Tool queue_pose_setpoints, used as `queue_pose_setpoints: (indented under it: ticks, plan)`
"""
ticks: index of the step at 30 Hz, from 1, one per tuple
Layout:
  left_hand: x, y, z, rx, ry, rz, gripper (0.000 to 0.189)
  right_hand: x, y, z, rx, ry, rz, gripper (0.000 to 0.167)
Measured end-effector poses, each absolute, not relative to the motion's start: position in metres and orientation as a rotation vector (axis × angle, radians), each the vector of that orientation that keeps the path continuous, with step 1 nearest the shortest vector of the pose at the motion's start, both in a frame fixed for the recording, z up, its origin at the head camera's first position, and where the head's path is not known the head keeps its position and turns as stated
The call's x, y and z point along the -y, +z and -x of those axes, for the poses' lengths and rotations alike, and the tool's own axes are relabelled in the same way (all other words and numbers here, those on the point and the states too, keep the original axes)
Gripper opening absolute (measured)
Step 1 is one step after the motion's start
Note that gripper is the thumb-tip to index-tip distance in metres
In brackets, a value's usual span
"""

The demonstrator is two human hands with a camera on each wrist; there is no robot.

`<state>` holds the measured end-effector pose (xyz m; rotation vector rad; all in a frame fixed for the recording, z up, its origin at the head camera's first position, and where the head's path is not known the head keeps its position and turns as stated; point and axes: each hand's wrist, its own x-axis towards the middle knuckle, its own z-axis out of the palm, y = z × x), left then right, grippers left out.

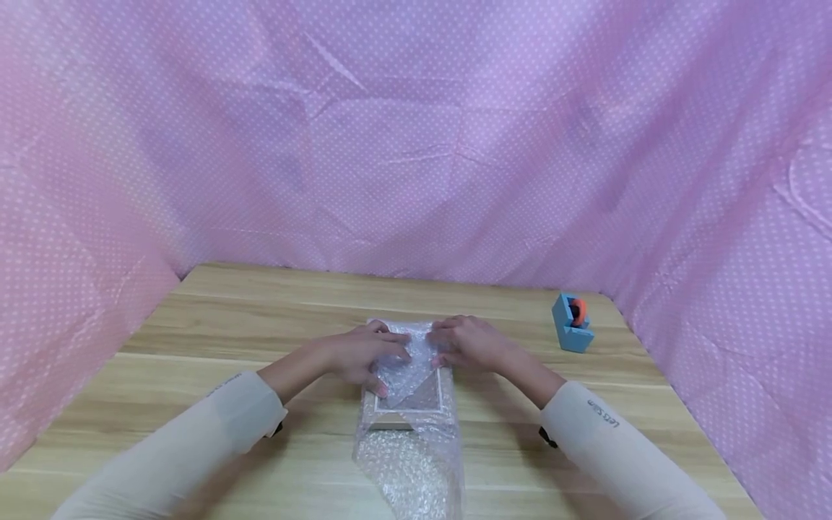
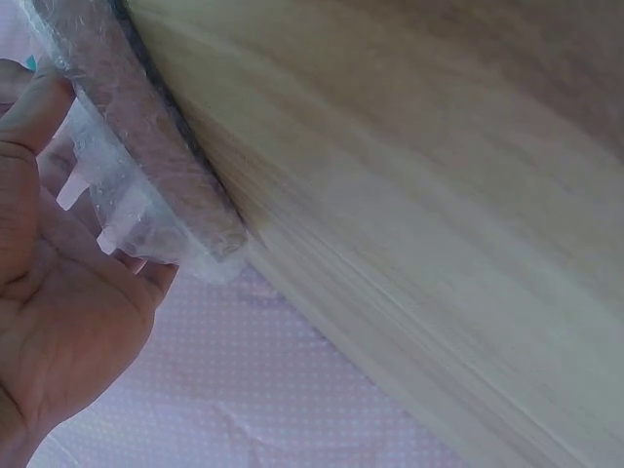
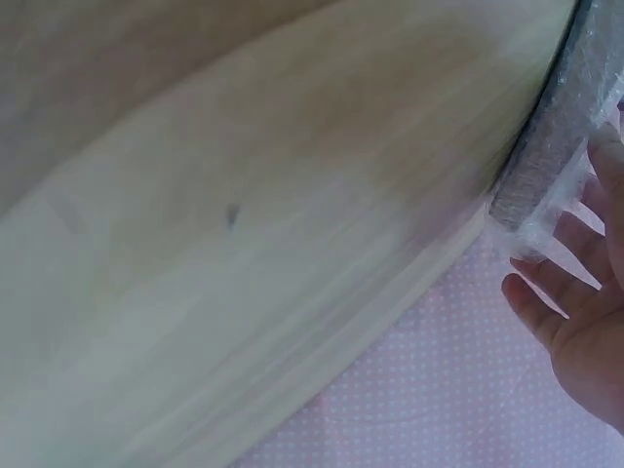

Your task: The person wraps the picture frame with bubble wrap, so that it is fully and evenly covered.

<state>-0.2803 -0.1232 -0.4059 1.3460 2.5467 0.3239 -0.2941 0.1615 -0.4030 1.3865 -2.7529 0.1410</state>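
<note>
A flat rectangular picture frame (image 1: 422, 396) with a white inner border lies on the table, mid-front in the head view. Clear bubble wrap (image 1: 406, 462) is folded over its far part, and a loose length trails toward the near edge. My left hand (image 1: 364, 352) rests on the wrap at the left side, fingers spread over the top. On the far right side my right hand (image 1: 474, 343) presses the wrap with its fingertips. Both wrist views show the frame's wrapped side edge (image 2: 161, 136), with the left thumb touching the wrap and the right fingers (image 3: 585, 249) extended beside it.
A blue tape dispenser (image 1: 572, 323) with an orange roll core stands at the back right of the wooden table (image 1: 273, 303). Pink dotted cloth (image 1: 416, 159) hangs around the back and sides of the table.
</note>
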Motion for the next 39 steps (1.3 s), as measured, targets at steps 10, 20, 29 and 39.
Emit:
queue_pose_setpoints:
  ticks: [10,20,29,39]
  plan:
    - [0.121,-0.401,0.279,-2.573,0.255,-1.328,0.069,-0.173,-0.401,0.26,2.548,-0.232,-1.48,0.048]
    - [0.122,-0.401,0.283,-2.579,0.259,-1.3,0.073,-0.187,-0.415,0.213,2.266,-0.198,-1.755,0.057]
    - [0.12,-0.404,0.295,-2.564,0.312,-1.276,0.071,-0.187,-0.421,0.206,2.022,-0.302,-1.741,0.049]
    - [0.114,-0.408,0.322,-2.56,0.32,-1.247,0.07,-0.185,-0.42,0.21,1.995,-0.406,-1.69,0.046]
